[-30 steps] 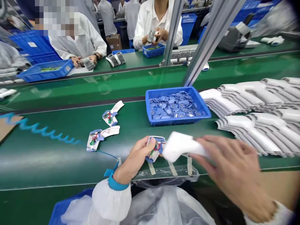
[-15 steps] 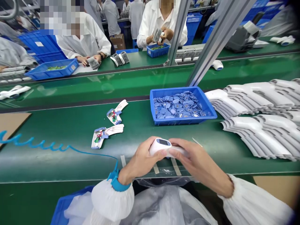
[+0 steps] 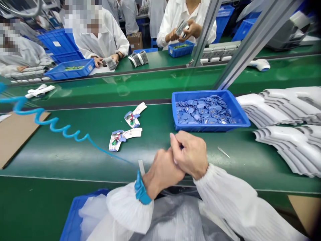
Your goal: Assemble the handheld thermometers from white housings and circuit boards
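Note:
My left hand (image 3: 164, 169) and my right hand (image 3: 192, 150) are pressed together above the near edge of the green bench. Both are closed, fingers curled, backs toward me. They hide the white infrared thermometer with a small screen that showed between them half a second ago. A blue strap (image 3: 142, 190) circles my left wrist, and a coiled blue cord (image 3: 67, 132) runs off to the left. Beyond my hands lie two open thermometer halves (image 3: 115, 140) with wires and green boards inside. A blue tray (image 3: 210, 128) of small blue plastic parts stands just past my right hand.
Stacked white housings (image 3: 286, 144) fill the right side. Two thin sticks (image 3: 223, 152) lie right of my hands. Cardboard (image 3: 22, 134) covers the left end. Metal posts (image 3: 253, 47) rise behind the tray. Co-workers in white coats (image 3: 102, 33) sit across the bench.
The thermometer was visible between my fingertips; now my hands have turned and closed over it, with my right hand drawn in against the left. The view has shifted left.

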`<action>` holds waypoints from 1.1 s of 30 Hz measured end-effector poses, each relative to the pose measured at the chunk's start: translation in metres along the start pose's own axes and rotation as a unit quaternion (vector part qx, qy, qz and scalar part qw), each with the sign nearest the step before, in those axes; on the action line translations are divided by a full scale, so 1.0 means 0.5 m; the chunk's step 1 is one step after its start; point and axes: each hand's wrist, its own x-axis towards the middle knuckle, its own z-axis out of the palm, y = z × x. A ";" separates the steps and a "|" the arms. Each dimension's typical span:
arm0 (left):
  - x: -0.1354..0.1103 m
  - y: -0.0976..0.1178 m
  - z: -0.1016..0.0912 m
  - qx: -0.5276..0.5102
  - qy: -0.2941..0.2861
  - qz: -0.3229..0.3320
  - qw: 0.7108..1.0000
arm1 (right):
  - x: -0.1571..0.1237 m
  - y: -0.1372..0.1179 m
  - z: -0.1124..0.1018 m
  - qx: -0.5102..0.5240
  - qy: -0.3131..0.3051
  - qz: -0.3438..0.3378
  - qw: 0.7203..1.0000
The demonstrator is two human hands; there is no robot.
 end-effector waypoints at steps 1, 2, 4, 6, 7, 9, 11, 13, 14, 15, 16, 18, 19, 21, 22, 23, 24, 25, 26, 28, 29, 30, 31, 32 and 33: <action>0.005 0.004 -0.005 0.025 0.004 0.013 1.000 | 0.004 0.002 -0.005 0.009 0.024 -0.004 1.000; 0.010 0.008 -0.010 0.035 0.000 0.024 0.999 | 0.007 0.005 -0.012 0.016 0.049 0.002 0.999; 0.018 0.014 -0.020 -0.002 -0.028 0.029 0.999 | 0.013 0.013 -0.025 0.018 0.088 0.038 0.995; 0.020 0.014 -0.019 -0.049 -0.045 0.011 0.998 | 0.014 0.022 -0.034 0.019 0.081 0.072 0.994; 0.019 0.012 -0.013 -0.048 -0.042 0.007 0.998 | 0.012 0.025 -0.034 0.020 0.062 0.080 0.995; 0.013 0.005 0.006 0.015 -0.017 0.015 1.000 | 0.006 0.027 -0.028 0.022 0.027 0.079 0.996; 0.004 -0.002 0.023 0.074 0.007 0.021 0.997 | 0.001 0.023 -0.017 0.010 0.015 0.076 0.997; -0.007 -0.007 0.025 0.059 0.019 -0.003 0.998 | 0.008 0.020 -0.014 -0.001 -0.019 0.076 0.997; -0.014 -0.009 0.018 0.036 0.020 -0.024 0.999 | 0.018 0.021 -0.017 0.001 -0.057 0.078 0.995; -0.021 -0.012 0.005 0.019 0.019 -0.044 0.999 | 0.034 0.025 -0.023 0.004 -0.099 0.083 0.992; -0.028 -0.015 -0.013 0.016 0.019 -0.060 0.998 | 0.055 0.034 -0.031 -0.004 -0.144 0.086 0.986; -0.043 -0.022 -0.052 0.036 0.026 -0.069 0.997 | 0.111 0.064 -0.045 -0.063 -0.215 0.089 0.971; -0.049 -0.025 -0.070 0.050 0.036 -0.059 0.996 | 0.142 0.084 -0.047 -0.111 -0.239 0.084 0.961; -0.056 -0.030 -0.094 0.091 0.065 -0.010 0.994 | 0.201 0.125 -0.039 -0.179 -0.276 0.078 0.941; -0.055 -0.031 -0.099 0.130 0.077 0.020 0.988 | 0.226 0.143 -0.029 -0.200 -0.300 0.079 0.929; -0.053 -0.031 -0.099 0.182 0.080 0.049 0.979 | 0.246 0.157 -0.017 -0.212 -0.323 0.083 0.919; -0.048 -0.031 -0.096 0.242 0.074 0.074 0.965 | 0.261 0.166 -0.003 -0.226 -0.347 0.085 0.906; -0.042 -0.030 -0.091 0.298 0.060 0.090 0.948 | 0.271 0.170 0.009 -0.239 -0.369 0.087 0.894; -0.036 -0.029 -0.085 0.344 0.045 0.100 0.933 | 0.278 0.171 0.020 -0.249 -0.385 0.088 0.884; -0.028 -0.031 -0.079 0.382 0.030 0.100 0.918 | 0.285 0.166 0.034 -0.261 -0.404 0.091 0.872; -0.026 -0.034 -0.080 0.372 0.039 0.090 0.923 | 0.286 0.162 0.036 -0.262 -0.408 0.093 0.870; -0.025 -0.038 -0.084 0.342 0.057 0.075 0.935 | 0.287 0.158 0.035 -0.260 -0.409 0.095 0.869; -0.027 -0.042 -0.090 0.292 0.082 0.052 0.951 | 0.287 0.155 0.029 -0.255 -0.407 0.096 0.872; -0.029 -0.046 -0.097 0.227 0.108 0.019 0.968 | 0.286 0.154 0.021 -0.247 -0.401 0.095 0.877; -0.032 -0.049 -0.105 0.146 0.131 -0.024 0.980 | 0.284 0.153 0.008 -0.235 -0.389 0.093 0.886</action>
